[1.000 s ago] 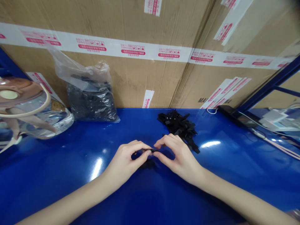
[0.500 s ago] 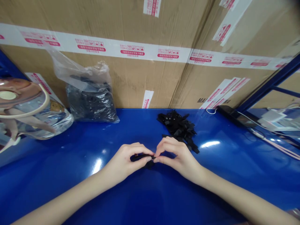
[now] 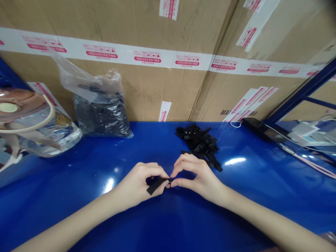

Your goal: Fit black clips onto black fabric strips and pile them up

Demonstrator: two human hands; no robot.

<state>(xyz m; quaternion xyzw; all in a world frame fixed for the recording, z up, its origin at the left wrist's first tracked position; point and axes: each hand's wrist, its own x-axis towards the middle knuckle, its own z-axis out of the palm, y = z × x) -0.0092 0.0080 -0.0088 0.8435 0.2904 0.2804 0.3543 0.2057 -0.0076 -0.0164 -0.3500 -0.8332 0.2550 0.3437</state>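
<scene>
My left hand (image 3: 144,182) pinches a flat black strip (image 3: 154,186) between thumb and fingers. One end of the strip sticks out over the thumb toward the lower left. My right hand (image 3: 198,176) is curled in a pinch at the strip's other end, with thumb and index fingertip on either side of it. A small pale spot shows at that end, too small to make out. Just behind my right hand lies a loose pile of similar black strips (image 3: 201,141), a few with small shiny dots.
Large taped cardboard boxes (image 3: 147,87) stand along the back of the blue table (image 3: 157,224). A clear plastic bag (image 3: 102,115) of black pieces leans there, beside a big transparent bottle (image 3: 60,129) with a strap. Cables and a black device (image 3: 258,129) lie at right.
The black strip has turned in my left hand, so its free end now lies across the thumb, pointing lower left. My right fingertips have opened slightly around the other end.
</scene>
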